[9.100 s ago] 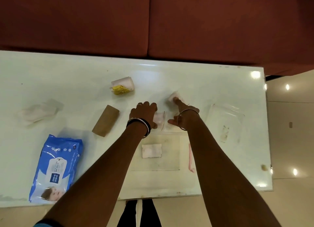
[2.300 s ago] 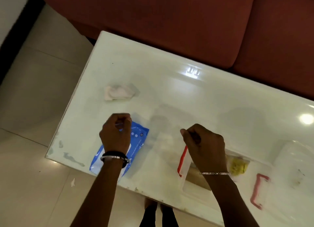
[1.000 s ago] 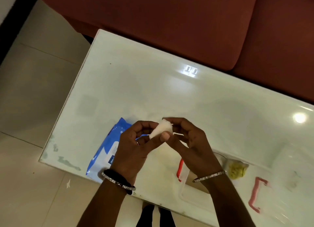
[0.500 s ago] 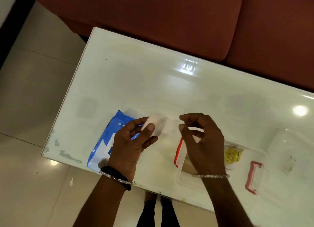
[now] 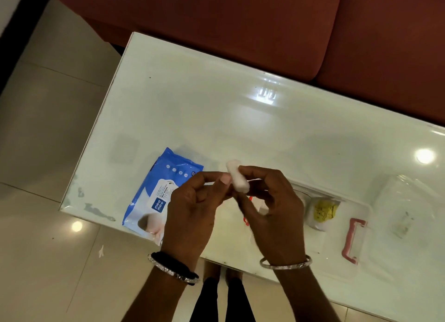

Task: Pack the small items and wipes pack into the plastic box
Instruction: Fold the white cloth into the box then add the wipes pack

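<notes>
Furniture, containers and hand-held items, largest first

Red-brown upholstered sofa (image 5: 240,20): fills the far side of the view, directly behind the table.

Glossy white rectangular table (image 5: 204,119): set at an angle on a pale tiled floor (image 5: 43,129), ceiling lights reflected in its top.

Clear plastic box with red clip handles (image 5: 354,239): open, at the table's near edge, right of the hands. One red handle shows on its right end; a scrap of red shows between the hands at its left end. Its left part is hidden behind the right hand.

Clear plastic lid (image 5: 409,206): flat on the table, just right of the box.

Blue and white soft pack of wet wipes (image 5: 159,194): lying on the table left of the box, near the front edge, its near corner hidden under the left hand. Outside the box.

Left hand (image 5: 192,215): raised above the table, black band and silver bangle at the wrist, thumb and fingertips pinched on the lower end of the white roll.

Right hand (image 5: 274,211): silver bangle at the wrist, fingers curled round the same roll from the right.

Small clear packet with yellow contents (image 5: 322,211): inside the box, at its far side.

Small white rolled cloth or paper piece (image 5: 237,178): held between both hands, above the table and between wipes pack and box.
</notes>
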